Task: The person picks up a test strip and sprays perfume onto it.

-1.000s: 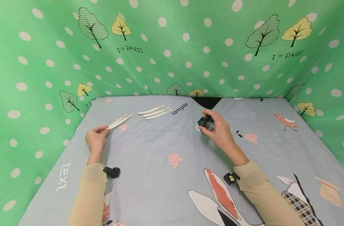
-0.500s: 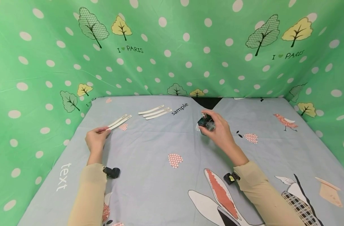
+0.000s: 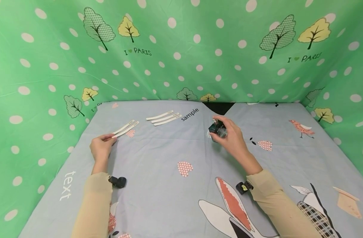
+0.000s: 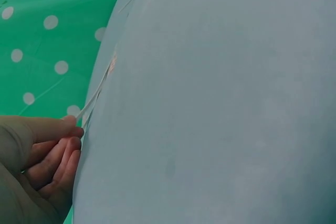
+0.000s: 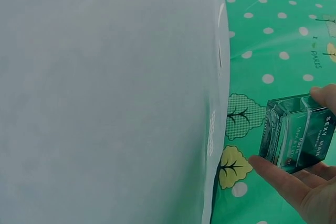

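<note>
At the left of the head view, my left hand (image 3: 102, 149) pinches two narrow white perfume test strips (image 3: 125, 129) by their near ends, between thumb and fingers. They fan slightly apart, with small print at the far ends. In the left wrist view the strips (image 4: 98, 90) show almost edge-on. My right hand (image 3: 233, 138) grips a dark green glass perfume bottle (image 3: 216, 129), thumb on one side and fingers on the other. "SEXY MAN" is printed on the bottle (image 5: 296, 132) in the right wrist view. Part of it is hidden behind the fingers.
Three more white test strips (image 3: 166, 118) lie side by side on the grey-blue printed cloth (image 3: 157, 198), left of the printed word "sample". A green dotted curtain (image 3: 181, 53) borders the back and sides. Dark wrist cameras (image 3: 118, 181) hang at both cuffs.
The two strips in my left hand have spread a little further apart. My right hand and the perfume bottle stay where they were.
</note>
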Available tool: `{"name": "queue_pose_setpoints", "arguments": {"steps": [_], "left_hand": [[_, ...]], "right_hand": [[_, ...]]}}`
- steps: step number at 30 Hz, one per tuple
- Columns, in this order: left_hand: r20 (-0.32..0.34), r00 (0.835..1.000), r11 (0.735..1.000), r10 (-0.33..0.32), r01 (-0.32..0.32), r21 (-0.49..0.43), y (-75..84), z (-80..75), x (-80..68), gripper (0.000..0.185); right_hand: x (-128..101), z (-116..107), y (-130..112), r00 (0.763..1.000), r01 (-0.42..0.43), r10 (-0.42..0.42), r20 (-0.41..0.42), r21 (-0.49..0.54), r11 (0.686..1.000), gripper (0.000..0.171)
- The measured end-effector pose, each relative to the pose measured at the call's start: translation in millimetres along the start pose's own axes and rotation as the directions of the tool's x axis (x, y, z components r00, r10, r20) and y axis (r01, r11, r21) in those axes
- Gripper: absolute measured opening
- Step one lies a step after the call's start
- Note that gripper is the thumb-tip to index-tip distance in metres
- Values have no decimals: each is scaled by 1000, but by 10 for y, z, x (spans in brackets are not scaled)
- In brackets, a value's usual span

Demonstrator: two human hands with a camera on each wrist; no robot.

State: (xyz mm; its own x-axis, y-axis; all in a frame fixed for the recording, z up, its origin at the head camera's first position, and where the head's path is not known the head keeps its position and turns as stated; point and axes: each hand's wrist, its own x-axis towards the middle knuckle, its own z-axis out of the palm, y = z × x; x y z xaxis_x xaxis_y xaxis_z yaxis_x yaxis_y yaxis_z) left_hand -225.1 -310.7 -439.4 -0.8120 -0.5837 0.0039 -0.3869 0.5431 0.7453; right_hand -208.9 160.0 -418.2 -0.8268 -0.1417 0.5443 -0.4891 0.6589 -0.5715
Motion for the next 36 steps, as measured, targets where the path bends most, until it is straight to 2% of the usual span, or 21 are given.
{"name": "queue_pose_setpoints", "arguments": {"steps": [6,16,23,36], "left_hand": [[-8,1000,1000,22,-22,20,4,-17,-17,29],[-27,995,988,100,-96,123,35,-75,-39,29],[-33,990,987,136,-133,90,124,-84,-36,32],[-13,987,987,160,-159,34,351,-69,-42,34]], "right_hand": [[3,5,0,1000,2,-2,-2,0,1000,59],[0,2,-2,1000,4,-4,1,7,1000,59],[4,-3,1,1000,9,-9,3,7,1000,59],[5,8,7,1000,21,-22,11,3,1000,58]]}}
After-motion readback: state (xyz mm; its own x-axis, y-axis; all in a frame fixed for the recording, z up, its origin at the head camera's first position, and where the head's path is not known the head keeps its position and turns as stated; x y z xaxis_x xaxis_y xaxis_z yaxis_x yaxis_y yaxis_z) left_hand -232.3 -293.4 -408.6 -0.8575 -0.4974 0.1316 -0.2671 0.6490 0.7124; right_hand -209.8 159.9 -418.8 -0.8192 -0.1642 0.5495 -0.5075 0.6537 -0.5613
